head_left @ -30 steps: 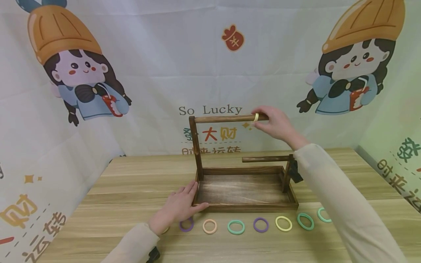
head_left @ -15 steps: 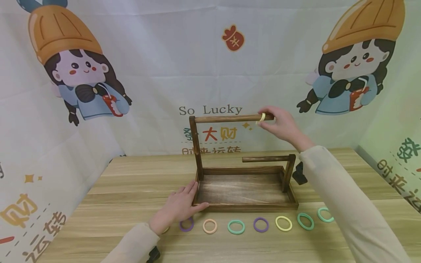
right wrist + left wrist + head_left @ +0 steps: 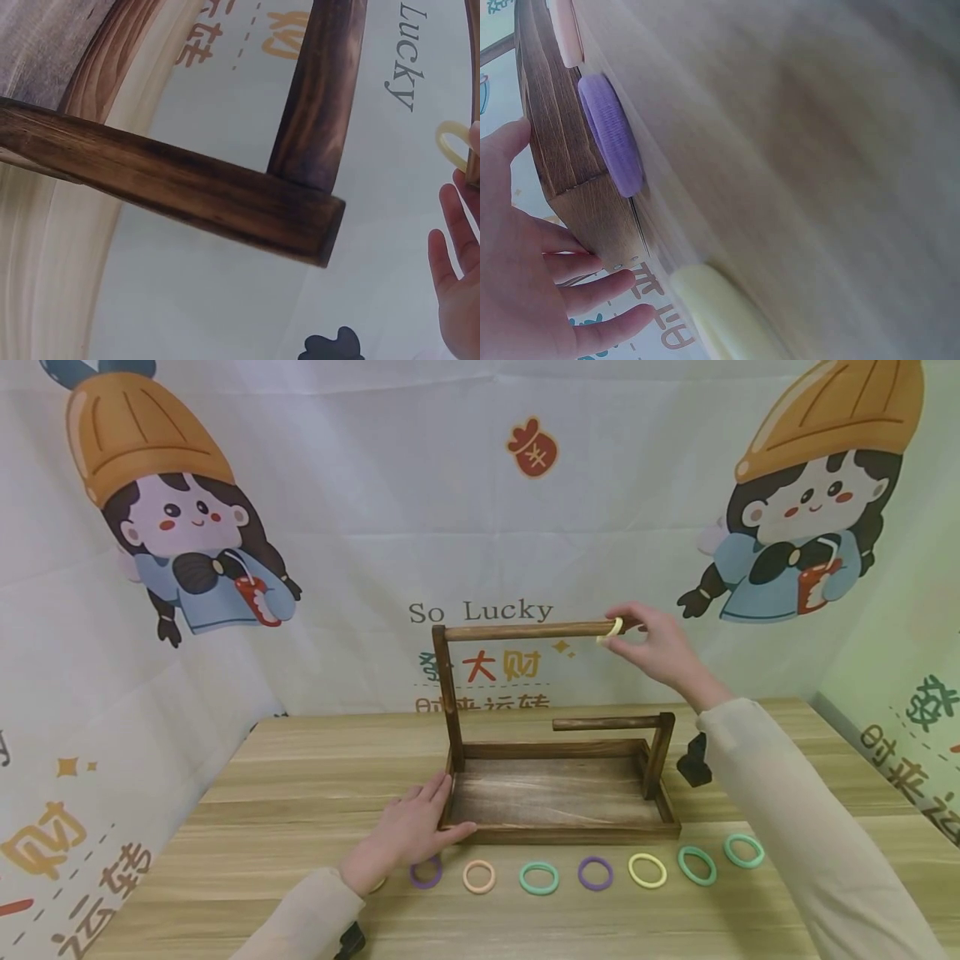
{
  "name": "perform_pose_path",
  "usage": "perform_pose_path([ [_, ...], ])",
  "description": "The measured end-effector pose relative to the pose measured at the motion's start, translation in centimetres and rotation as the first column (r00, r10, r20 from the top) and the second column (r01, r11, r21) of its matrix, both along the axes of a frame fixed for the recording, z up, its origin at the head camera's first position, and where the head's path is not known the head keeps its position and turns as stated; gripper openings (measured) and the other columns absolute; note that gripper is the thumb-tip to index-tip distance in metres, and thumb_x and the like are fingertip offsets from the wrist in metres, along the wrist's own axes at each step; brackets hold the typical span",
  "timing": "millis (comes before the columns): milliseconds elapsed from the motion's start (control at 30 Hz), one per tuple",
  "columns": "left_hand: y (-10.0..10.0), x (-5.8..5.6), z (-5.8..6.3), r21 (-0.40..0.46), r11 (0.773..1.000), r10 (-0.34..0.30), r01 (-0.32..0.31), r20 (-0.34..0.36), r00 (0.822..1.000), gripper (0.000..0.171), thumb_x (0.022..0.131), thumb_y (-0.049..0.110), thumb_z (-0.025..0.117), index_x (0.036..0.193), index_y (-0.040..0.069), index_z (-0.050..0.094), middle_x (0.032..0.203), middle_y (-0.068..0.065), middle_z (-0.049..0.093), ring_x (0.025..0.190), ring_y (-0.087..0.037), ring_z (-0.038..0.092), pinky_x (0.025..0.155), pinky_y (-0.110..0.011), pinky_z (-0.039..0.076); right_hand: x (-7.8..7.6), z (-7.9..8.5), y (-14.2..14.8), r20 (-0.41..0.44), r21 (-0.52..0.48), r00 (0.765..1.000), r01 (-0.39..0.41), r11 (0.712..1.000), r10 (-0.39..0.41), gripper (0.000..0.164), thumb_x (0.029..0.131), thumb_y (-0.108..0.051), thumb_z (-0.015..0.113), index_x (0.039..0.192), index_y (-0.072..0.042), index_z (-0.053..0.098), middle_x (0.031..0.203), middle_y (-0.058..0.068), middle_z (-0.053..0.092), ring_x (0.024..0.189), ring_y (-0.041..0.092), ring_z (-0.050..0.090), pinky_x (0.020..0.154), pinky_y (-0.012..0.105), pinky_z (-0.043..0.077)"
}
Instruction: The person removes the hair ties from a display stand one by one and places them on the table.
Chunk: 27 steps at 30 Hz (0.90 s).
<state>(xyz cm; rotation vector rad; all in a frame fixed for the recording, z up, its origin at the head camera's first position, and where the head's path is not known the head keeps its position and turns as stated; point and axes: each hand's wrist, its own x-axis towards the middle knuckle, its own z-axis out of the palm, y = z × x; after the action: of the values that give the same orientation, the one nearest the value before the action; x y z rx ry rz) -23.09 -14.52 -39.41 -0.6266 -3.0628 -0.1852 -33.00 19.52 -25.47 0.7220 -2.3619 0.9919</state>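
My right hand pinches a yellow hair tie between thumb and fingers, tilted around the free right end of the upper bar of a dark wooden stand. In the right wrist view the hair tie shows at the right edge beside the fingers. My left hand rests against the left front corner of the stand's tray, fingers and thumb spread straight. A purple hair tie and a pale yellow hair tie lie close to this hand in the left wrist view.
Below the upper bar, a shorter bar juts left from the stand's right post. In front of the tray lies a row of hair ties, among them peach, purple and green. A printed cloth hangs behind the table.
My right hand has slid the yellow hair tie rightward along the upper bar to its free end, tilting it. The left hand has stayed on the tray's corner.
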Motion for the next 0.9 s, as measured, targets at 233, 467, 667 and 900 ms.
perform_pose_path([
  [233, 0.0, 0.0, 0.0, 0.007, 1.000, -0.006, 0.006, 0.000, 1.000, 0.091, 0.079, 0.069, 0.034, 0.136, -0.002, 0.029, 0.139, -0.016, 0.027, 0.118, -0.038, 0.035, 0.085, -0.057, 0.033, 0.1, -0.3, 0.5, -0.005, -0.037, 1.000, 0.023, 0.999, -0.023, 0.031, 0.081, -0.011, 0.064, 0.108, 0.001, 0.056, 0.100, 0.016, 0.059, 0.089, 0.029, 0.053, 0.079, 0.045, 0.038],
  [467, 0.0, 0.0, 0.0, 0.003, 1.000, -0.001, 0.001, -0.004, 1.000, 0.089, 0.080, 0.067, 0.036, 0.136, -0.002, 0.029, 0.140, -0.016, 0.027, 0.118, -0.038, 0.034, 0.085, -0.056, 0.033, 0.3, -0.6, 1.2, -0.006, -0.067, 0.999, 0.052, 0.996, -0.053, 0.030, 0.081, -0.009, 0.064, 0.107, 0.003, 0.055, 0.100, 0.016, 0.057, 0.091, 0.029, 0.052, 0.080, 0.046, 0.038],
  [667, 0.1, 0.1, 0.2, 0.010, 1.000, -0.001, 0.001, -0.001, 1.000, 0.089, 0.080, 0.067, 0.037, 0.136, -0.002, 0.029, 0.140, -0.016, 0.027, 0.118, -0.038, 0.034, 0.085, -0.057, 0.033, 0.6, -0.9, 1.9, 0.013, -0.090, 0.995, 0.096, 0.991, -0.095, 0.030, 0.082, -0.011, 0.064, 0.107, 0.002, 0.056, 0.100, 0.017, 0.058, 0.090, 0.028, 0.052, 0.077, 0.042, 0.040],
  [900, 0.1, 0.2, 0.1, 0.007, 1.000, -0.003, 0.003, -0.008, 1.000, 0.089, 0.080, 0.067, 0.037, 0.135, -0.002, 0.029, 0.139, -0.016, 0.027, 0.118, -0.038, 0.035, 0.084, -0.056, 0.034, 1.1, -1.6, 2.9, -0.005, -0.117, 0.992, 0.127, 0.985, -0.129, 0.029, 0.082, -0.011, 0.064, 0.107, 0.002, 0.056, 0.096, 0.015, 0.059, 0.084, 0.024, 0.054, 0.071, 0.029, 0.042],
])
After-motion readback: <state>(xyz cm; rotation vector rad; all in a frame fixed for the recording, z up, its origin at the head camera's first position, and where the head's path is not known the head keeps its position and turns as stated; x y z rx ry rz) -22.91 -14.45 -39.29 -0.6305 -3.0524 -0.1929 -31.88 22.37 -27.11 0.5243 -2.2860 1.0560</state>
